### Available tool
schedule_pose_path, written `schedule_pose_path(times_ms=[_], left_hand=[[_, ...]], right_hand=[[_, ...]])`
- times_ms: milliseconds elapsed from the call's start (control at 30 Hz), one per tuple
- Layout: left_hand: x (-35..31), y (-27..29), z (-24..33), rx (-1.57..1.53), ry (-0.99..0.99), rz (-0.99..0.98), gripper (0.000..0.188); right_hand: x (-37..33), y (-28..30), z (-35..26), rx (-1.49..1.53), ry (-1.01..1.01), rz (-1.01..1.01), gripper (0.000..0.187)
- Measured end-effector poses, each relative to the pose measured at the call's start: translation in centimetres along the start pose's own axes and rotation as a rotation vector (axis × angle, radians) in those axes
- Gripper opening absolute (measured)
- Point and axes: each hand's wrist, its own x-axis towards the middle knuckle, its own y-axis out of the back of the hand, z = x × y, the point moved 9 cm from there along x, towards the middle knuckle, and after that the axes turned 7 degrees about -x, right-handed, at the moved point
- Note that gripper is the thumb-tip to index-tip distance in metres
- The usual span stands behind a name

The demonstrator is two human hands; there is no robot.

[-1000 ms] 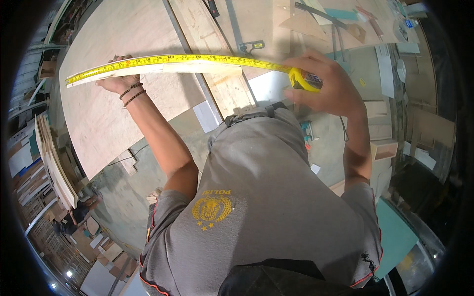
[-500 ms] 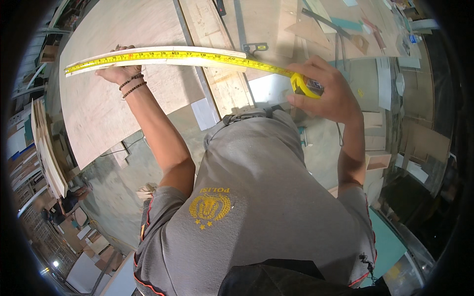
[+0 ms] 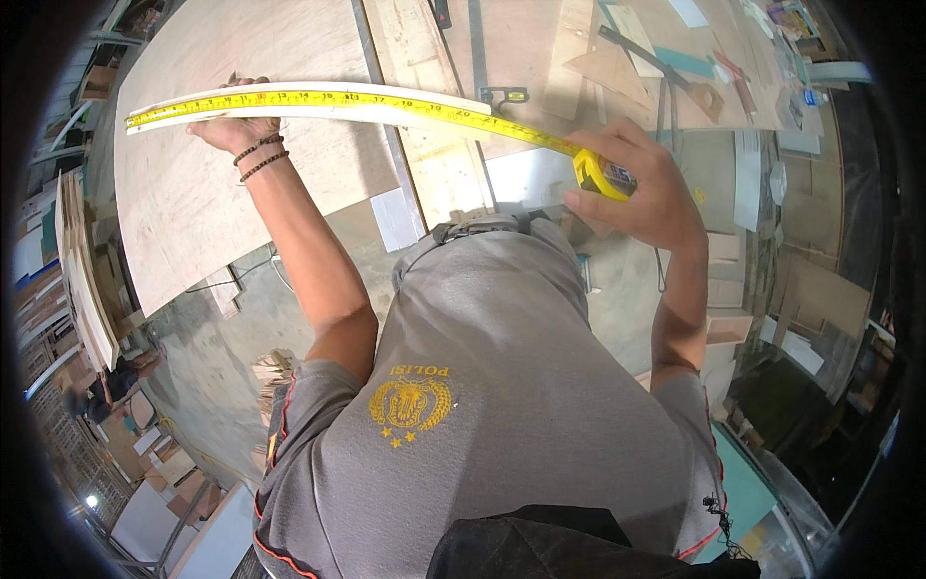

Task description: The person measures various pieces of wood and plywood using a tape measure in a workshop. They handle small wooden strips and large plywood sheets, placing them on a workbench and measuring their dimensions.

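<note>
My left hand [image 3: 231, 133] is closed around a pale, narrow wooden strip [image 3: 328, 113], gripping it near its left part from below. Along the strip's face runs the yellow blade of a tape measure [image 3: 405, 103], its end at the strip's left tip. Past the strip's right end, the blade spans the air to the yellow and black tape case [image 3: 600, 176]. My right hand [image 3: 641, 183] is closed on that case, fingers above and thumb below. A dark wrist cord hangs under my right hand. Part of my left hand is hidden behind the strip.
A large plywood sheet [image 3: 183, 212] lies under my left arm, beside a long board [image 3: 439, 174] and a metal bar. A square [image 3: 637, 53], a yellow-black tool [image 3: 506, 95] and wood offcuts lie on the far worktop. A person [image 3: 111, 386] is at the far left, beside stacked boards.
The strip and the tape blade have shifted slightly up and to the right in view. Both hands keep their grips; the tape case has moved slightly right and down.
</note>
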Motion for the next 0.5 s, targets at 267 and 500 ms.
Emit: schedule_pose_path(times_ms=[267,500], left_hand=[[0.3,0.0,0.3,-0.002,-0.024,-0.049,0.093],[0.2,0.5,0.1,0.008,-0.018,0.011,0.097]], right_hand=[[0.2,-0.2,0.0,-0.002,0.001,-0.017,0.057],[0.3,-0.1,0.0,-0.005,-0.010,-0.021,0.059]])
